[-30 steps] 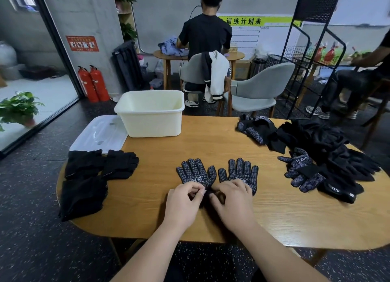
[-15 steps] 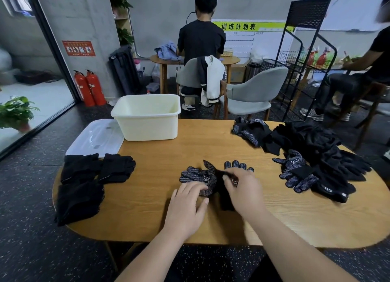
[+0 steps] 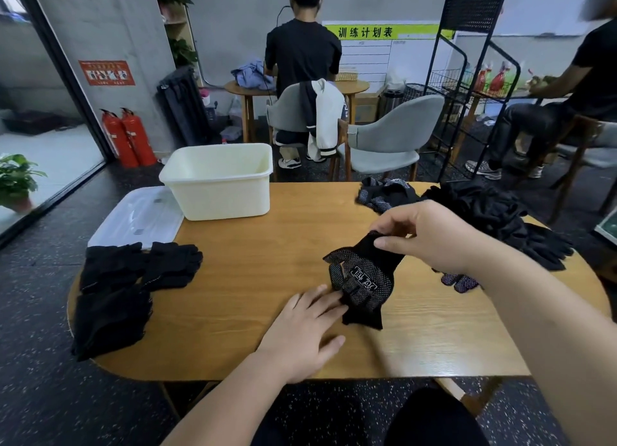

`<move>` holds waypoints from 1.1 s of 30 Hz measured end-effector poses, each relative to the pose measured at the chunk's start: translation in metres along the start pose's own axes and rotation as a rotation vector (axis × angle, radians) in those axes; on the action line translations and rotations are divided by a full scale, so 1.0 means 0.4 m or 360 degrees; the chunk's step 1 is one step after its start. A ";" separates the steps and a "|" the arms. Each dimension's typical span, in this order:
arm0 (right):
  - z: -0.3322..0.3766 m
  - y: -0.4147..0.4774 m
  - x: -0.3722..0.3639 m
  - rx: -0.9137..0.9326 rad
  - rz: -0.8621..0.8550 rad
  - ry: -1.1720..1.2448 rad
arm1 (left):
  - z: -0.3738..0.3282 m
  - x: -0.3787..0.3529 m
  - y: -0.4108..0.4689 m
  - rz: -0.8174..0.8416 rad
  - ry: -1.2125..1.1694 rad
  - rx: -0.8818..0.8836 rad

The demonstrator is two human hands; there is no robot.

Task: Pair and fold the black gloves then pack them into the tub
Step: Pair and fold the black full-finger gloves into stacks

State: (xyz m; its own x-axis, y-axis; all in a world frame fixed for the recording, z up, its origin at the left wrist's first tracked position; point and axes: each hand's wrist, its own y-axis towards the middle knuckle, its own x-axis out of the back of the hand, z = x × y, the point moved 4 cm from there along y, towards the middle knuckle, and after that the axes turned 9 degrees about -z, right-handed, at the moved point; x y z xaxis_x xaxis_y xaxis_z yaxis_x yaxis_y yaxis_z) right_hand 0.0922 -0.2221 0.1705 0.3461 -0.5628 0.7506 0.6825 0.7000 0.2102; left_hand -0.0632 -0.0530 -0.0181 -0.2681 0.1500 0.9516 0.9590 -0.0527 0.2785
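A pair of black dotted gloves (image 3: 362,280) lies folded over itself near the middle of the wooden table (image 3: 253,278). My right hand (image 3: 430,235) pinches the cuff end and holds it lifted above the table. My left hand (image 3: 307,329) lies flat with its fingertips pressing the near edge of the gloves. The cream tub (image 3: 218,180) stands empty at the back left. Folded black gloves (image 3: 133,278) are stacked at the left edge. A heap of loose black gloves (image 3: 494,218) covers the right side.
A clear lid (image 3: 138,215) lies beside the tub on the left. Two grey chairs (image 3: 387,142) stand behind the table, and a black wire rack (image 3: 467,88) is at the back right. One person stands at a far table and another sits at the right.
The two gloves lay flat side by side a second ago. My right hand has since laid one over the other and lifted the cuff end up to the right; my left hand now presses them.
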 end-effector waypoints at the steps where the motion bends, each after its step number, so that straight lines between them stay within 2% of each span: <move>1: 0.008 0.002 0.011 0.0021 0.0021 0.0007 | 0.001 -0.001 0.001 0.0021 0.0002 -0.0003; 8: -0.038 0.066 0.027 -0.0022 -0.0233 -0.0251 | -0.005 0.011 -0.003 0.0035 -0.0067 0.0002; 11: -0.037 0.072 0.032 0.0136 -0.0539 -0.0358 | -0.004 0.013 -0.004 0.0001 -0.0089 -0.0008; 14: -0.037 0.052 0.002 0.0345 -0.0679 -0.0445 | -0.001 0.010 -0.003 -0.0009 -0.0098 -0.0009; 17: -0.076 0.008 -0.107 0.0405 -0.0622 -0.0562 | 0.000 0.011 -0.002 0.0001 -0.0096 -0.0006; 20: -0.154 -0.062 -0.279 0.0291 -0.0257 -0.0731 | -0.001 0.010 -0.004 0.0047 -0.0088 0.0011; 22: -0.198 -0.110 -0.362 0.0294 -0.0219 -0.0796 | 0.000 0.008 -0.004 0.0049 -0.0093 0.0013; 25: -0.231 -0.131 -0.397 0.0274 -0.0396 -0.0778 | 0.002 0.005 -0.004 0.0022 -0.0113 0.0014; 29: -0.204 -0.117 -0.351 0.0301 -0.0709 -0.0728 | 0.000 0.010 -0.006 0.0026 -0.0136 0.0021; 31: -0.179 -0.126 -0.328 0.0372 -0.0850 -0.0690 | 0.000 0.011 -0.006 0.0031 -0.0132 0.0022; 33: -0.161 -0.152 -0.333 0.0469 -0.0876 -0.0694 | -0.001 0.012 -0.008 0.0011 -0.0117 0.0010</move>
State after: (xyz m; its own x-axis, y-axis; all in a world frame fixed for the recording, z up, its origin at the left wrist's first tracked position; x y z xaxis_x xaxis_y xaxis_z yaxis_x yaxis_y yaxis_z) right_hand 0.0461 -0.2179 0.0172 -0.3223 -0.6829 0.6556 0.4616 0.4913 0.7386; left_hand -0.0675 -0.0525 -0.0145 -0.2543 0.2219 0.9413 0.9614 -0.0477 0.2710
